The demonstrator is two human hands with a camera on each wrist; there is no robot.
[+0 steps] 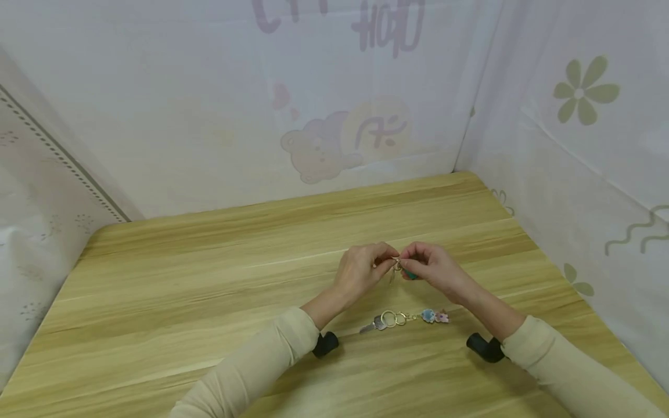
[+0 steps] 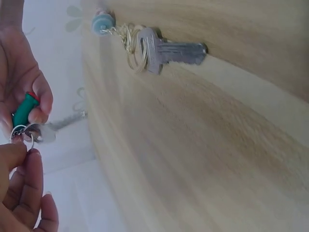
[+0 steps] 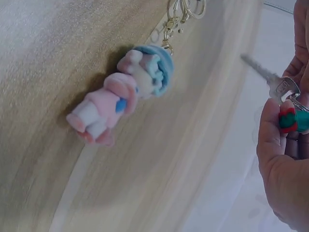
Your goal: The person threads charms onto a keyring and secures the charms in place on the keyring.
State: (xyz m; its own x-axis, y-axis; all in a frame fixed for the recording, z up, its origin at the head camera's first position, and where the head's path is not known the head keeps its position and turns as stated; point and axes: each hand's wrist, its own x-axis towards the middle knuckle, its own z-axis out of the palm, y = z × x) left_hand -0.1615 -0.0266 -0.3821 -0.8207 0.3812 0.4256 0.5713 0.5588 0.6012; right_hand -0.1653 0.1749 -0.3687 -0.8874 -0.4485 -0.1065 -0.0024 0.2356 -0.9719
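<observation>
Both hands meet over the table. My left hand (image 1: 360, 267) pinches a metal key ring (image 2: 32, 141) between thumb and fingertip. Close against it, my right hand (image 1: 438, 270) holds a small green charm (image 2: 25, 110) with a red end, its fingers curled around it. A silver key (image 3: 282, 88) hangs at the ring between the hands. Below them on the table lies a second keychain: a silver key (image 2: 181, 52), gold rings (image 1: 388, 319), a short chain, and a doll charm (image 3: 116, 99) in pink with a blue hat.
The wood-grain table (image 1: 183, 278) runs under both arms. Pale printed curtains (image 1: 209, 116) stand along its back and sides. Black pieces (image 1: 326, 345) show beneath each forearm at the wrists.
</observation>
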